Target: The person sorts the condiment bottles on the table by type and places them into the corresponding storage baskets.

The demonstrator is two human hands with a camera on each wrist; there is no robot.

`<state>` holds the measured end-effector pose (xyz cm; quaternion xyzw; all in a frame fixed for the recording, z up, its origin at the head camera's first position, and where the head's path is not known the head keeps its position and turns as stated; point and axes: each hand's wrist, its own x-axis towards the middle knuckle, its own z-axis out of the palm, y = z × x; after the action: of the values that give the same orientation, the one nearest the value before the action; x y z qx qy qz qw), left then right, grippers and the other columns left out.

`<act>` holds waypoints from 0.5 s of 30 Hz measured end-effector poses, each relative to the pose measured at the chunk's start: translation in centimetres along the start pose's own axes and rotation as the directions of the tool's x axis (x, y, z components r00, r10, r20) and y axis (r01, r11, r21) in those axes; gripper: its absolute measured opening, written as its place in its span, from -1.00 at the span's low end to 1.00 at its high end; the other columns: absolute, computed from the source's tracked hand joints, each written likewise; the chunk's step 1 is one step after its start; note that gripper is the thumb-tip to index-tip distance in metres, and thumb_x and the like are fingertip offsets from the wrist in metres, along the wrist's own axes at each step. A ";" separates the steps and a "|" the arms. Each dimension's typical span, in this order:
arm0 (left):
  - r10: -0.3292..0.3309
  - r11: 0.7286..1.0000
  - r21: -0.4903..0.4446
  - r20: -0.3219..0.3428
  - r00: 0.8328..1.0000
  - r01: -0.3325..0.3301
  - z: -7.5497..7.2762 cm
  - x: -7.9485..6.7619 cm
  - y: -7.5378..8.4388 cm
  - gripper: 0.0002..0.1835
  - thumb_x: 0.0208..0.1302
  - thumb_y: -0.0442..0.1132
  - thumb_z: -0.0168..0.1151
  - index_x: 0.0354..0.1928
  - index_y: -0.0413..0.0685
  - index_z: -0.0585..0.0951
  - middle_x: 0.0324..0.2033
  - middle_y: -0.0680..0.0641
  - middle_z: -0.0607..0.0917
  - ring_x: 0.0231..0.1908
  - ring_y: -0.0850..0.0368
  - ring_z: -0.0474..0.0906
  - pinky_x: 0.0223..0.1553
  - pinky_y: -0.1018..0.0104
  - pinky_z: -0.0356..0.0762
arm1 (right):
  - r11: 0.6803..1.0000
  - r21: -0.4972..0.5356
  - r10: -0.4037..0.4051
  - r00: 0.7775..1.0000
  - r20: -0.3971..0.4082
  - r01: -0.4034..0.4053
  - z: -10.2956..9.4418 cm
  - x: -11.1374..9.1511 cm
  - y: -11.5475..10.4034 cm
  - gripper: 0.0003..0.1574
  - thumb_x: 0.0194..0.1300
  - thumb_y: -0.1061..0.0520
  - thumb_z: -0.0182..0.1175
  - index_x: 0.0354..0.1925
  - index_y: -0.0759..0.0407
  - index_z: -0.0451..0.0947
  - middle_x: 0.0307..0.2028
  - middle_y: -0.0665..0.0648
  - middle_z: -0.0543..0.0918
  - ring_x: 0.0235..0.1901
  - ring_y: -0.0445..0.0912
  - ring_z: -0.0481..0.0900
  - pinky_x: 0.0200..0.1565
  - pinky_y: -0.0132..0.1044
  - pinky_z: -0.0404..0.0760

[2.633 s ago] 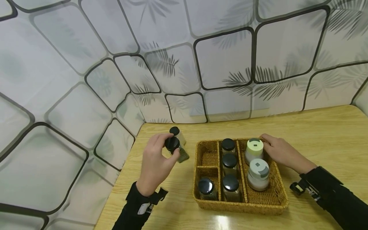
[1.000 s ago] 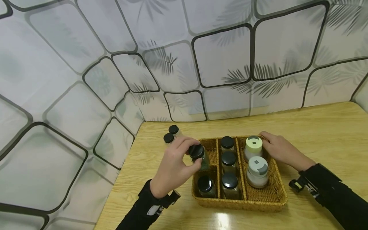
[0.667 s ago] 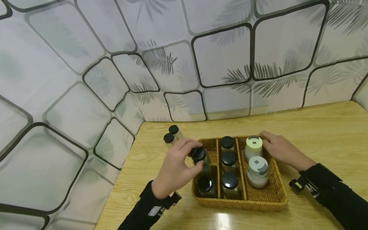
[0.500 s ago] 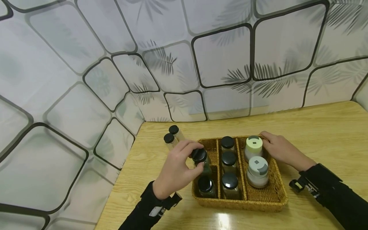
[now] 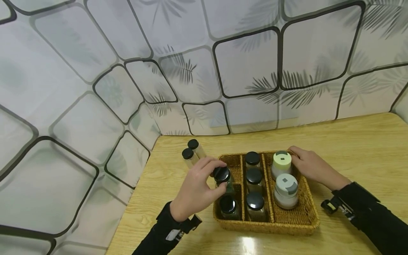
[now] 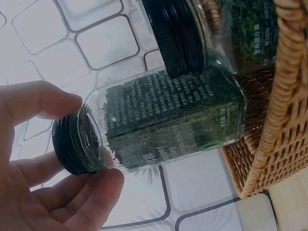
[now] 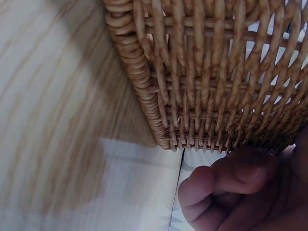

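Pinching the jar [image 5: 222,174], left hand [image 5: 198,187] is now holding it nearer to right hand [image 5: 308,164], which is gripping the basket [image 5: 264,227].

The jar [image 6: 168,120] shows green, the basket [image 5: 267,228] brown.

You are pinching a jar [image 6: 159,125] of dark green flakes with your left hand [image 6: 37,168] — digits at its black lid [image 6: 72,144] and neck. Its base overlaps the inner weave by the wicker basket's [image 6: 286,120] rim; contact is unclear. A second jar [image 6: 248,36] — also green-filled — partly covers it.
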<state>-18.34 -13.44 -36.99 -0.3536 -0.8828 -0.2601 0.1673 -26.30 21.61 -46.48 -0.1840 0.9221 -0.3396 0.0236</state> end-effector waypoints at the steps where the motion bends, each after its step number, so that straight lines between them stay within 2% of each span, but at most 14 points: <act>1: 0.002 1.000 -0.003 0.001 1.000 -0.002 0.0 0.0 0.0 -0.61 0.21 -0.15 0.20 0.10 0.04 0.52 -0.03 0.11 0.51 -0.17 0.28 0.35 -0.23 0.38 0.43 | 1.000 -0.001 -0.001 1.000 -0.001 0.001 0.0 0.0 0.0 -0.60 0.55 0.06 -0.31 0.08 0.21 0.39 -0.61 0.10 0.36 -0.73 -0.10 0.26 -0.66 -0.24 0.28; 9: 0.009 1.000 -0.012 0.012 1.000 -0.009 0.1 -0.2 0.0 -0.63 0.18 -0.17 0.24 0.05 0.00 0.54 -0.08 0.10 0.53 -0.20 0.28 0.36 -0.28 0.34 0.47 | 1.000 0.007 0.005 1.000 0.010 -0.005 -0.1 -0.1 -0.1 -0.58 0.55 0.04 -0.32 0.10 0.21 0.38 -0.61 0.10 0.36 -0.74 -0.10 0.25 -0.67 -0.24 0.28; 15: -0.001 1.000 -0.018 0.027 1.000 0.001 0.3 -0.4 0.0 -0.64 0.20 -0.15 0.22 0.06 0.03 0.53 -0.04 0.12 0.51 -0.14 0.30 0.36 -0.22 0.38 0.45 | 1.000 0.005 0.005 1.000 0.011 -0.005 -0.1 -0.1 -0.1 -0.57 0.56 0.04 -0.33 0.11 0.21 0.38 -0.62 0.10 0.36 -0.74 -0.11 0.25 -0.67 -0.24 0.28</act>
<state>-18.16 -13.48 -37.43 -0.3581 -0.8827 -0.2634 0.1523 -26.19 21.61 -46.32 -0.1837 0.9215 -0.3409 0.0299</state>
